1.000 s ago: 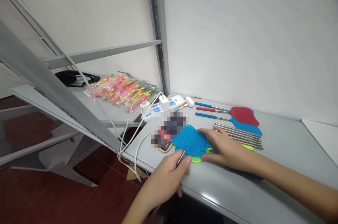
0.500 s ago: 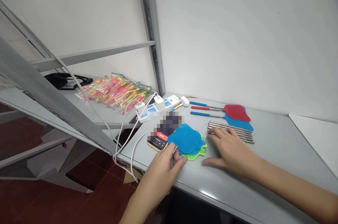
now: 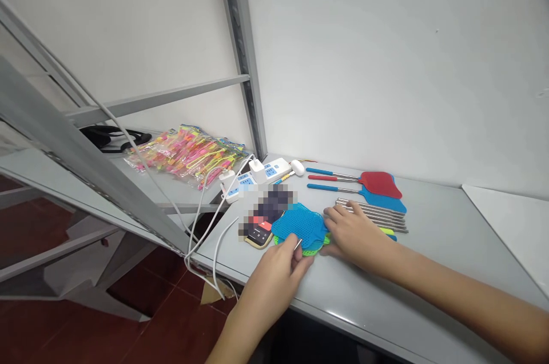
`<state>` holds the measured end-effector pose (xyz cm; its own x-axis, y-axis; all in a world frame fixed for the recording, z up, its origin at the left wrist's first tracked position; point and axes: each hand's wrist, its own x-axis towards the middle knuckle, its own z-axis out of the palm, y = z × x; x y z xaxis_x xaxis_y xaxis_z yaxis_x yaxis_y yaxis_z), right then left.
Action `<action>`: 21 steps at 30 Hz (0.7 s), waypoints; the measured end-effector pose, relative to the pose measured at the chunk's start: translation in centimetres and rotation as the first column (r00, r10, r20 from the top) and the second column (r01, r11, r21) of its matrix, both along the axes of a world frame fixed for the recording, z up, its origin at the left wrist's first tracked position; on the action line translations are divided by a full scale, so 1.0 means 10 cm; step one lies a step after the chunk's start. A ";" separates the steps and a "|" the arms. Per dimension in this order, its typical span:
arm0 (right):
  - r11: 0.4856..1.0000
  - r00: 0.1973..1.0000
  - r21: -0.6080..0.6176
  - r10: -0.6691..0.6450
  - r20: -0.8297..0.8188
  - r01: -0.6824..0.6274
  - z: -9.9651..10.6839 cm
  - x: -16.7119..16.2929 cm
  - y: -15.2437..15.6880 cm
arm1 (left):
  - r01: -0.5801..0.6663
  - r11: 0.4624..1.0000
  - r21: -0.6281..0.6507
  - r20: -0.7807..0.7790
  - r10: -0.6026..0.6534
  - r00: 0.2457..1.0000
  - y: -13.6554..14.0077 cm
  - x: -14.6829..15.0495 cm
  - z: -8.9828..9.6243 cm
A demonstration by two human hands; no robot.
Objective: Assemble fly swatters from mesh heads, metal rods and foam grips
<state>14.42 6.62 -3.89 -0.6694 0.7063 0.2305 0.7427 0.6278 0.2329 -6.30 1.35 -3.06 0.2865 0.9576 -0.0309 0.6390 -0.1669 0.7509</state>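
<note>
Seen from the head view, the person's left hand (image 3: 277, 272) is at the near edge of the grey table (image 3: 429, 295), thumb and fingers pinched together on a slim metal rod (image 3: 298, 244) whose tip pokes up. Just beyond it lies a blue mesh swatter head (image 3: 298, 225), on top of a green swatter head (image 3: 311, 252); a phone (image 3: 259, 236) sits just to their left. The right hand (image 3: 355, 233) is at the stem end of those heads, fingers curled on the far side, thumb nearer; I can't tell whether it has closed on anything. Behind it lies a row of metal rods (image 3: 381, 217). Farther back are swatters with red (image 3: 381, 184) and blue (image 3: 388, 202) heads, and to the left a white power strip (image 3: 245, 182).
</note>
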 end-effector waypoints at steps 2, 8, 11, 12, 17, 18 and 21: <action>1.000 1.000 0.006 -0.003 -0.010 0.003 0.00 0.02 0.01 | 0.003 1.000 -0.014 0.017 -0.003 1.000 -0.02 -0.01 0.06; 0.996 0.988 -0.082 0.015 -0.155 -0.028 0.26 0.14 -0.15 | 0.080 0.990 -0.115 0.403 -0.027 0.915 0.03 0.27 0.37; 0.968 0.943 -0.227 0.023 -0.333 -0.104 0.47 0.26 -0.31 | 0.313 0.912 -0.266 0.784 0.016 0.621 0.23 0.62 0.47; 0.953 0.921 -0.275 0.007 -0.390 -0.124 0.52 0.31 -0.36 | 0.405 0.875 -0.265 0.880 0.048 0.473 0.32 0.75 0.49; 0.899 0.750 -0.434 -0.252 -0.612 -0.052 0.56 0.77 -0.43 | 0.619 0.733 -0.283 0.940 0.339 0.029 0.79 1.34 0.60; 0.889 0.708 -0.457 -0.313 -0.633 -0.016 0.53 0.89 -0.43 | 0.632 0.712 -0.304 0.926 0.378 0.020 0.87 1.42 0.63; 0.879 0.638 -0.476 -0.384 -0.667 0.031 0.46 1.22 -0.47 | 0.642 0.681 -0.353 0.895 0.445 0.020 1.03 1.60 0.66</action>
<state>26.62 1.97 0.72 -0.2276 0.9431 0.2425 0.6725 0.3324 -0.6612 9.73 11.63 3.59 0.6439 0.7616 -0.0732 -0.6701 0.6076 0.4265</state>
